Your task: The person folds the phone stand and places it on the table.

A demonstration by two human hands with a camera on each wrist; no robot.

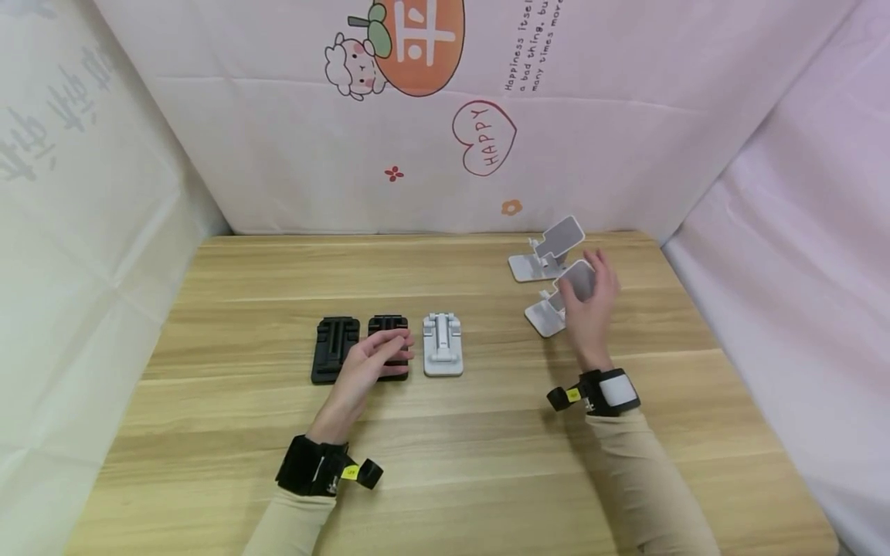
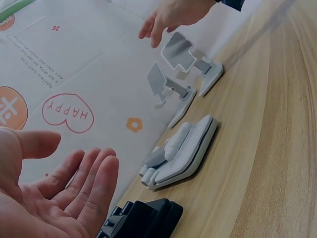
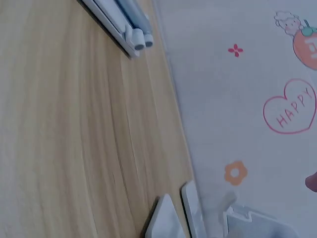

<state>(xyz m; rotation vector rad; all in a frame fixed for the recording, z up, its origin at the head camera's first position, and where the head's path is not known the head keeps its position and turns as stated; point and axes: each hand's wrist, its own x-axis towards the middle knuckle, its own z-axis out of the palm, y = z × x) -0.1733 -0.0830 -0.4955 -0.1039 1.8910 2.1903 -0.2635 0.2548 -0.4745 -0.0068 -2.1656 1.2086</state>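
Observation:
My right hand [image 1: 592, 309] is at the nearer unfolded white phone stand [image 1: 545, 319], overlapping its raised plate in the head view. In the left wrist view that right hand [image 2: 181, 14] hovers above the stand's plate [image 2: 178, 49], fingers loosely bent and apart from it. Behind it stands a second unfolded white phone stand [image 1: 560, 238], its plate tilted up. My left hand [image 1: 360, 369] hangs relaxed and holds nothing, partly covering a folded black phone stand [image 1: 386, 323]. Another folded black stand [image 1: 327, 357] lies to its left; a folded white stand [image 1: 443, 351] lies to its right.
The stands are on a wooden table [image 1: 459, 479]. A printed white cloth [image 1: 313, 170] rises along the table's back edge, and pale cloth [image 1: 786, 232] hangs at the right side. Each wrist wears a black strap with a small camera [image 1: 368, 473].

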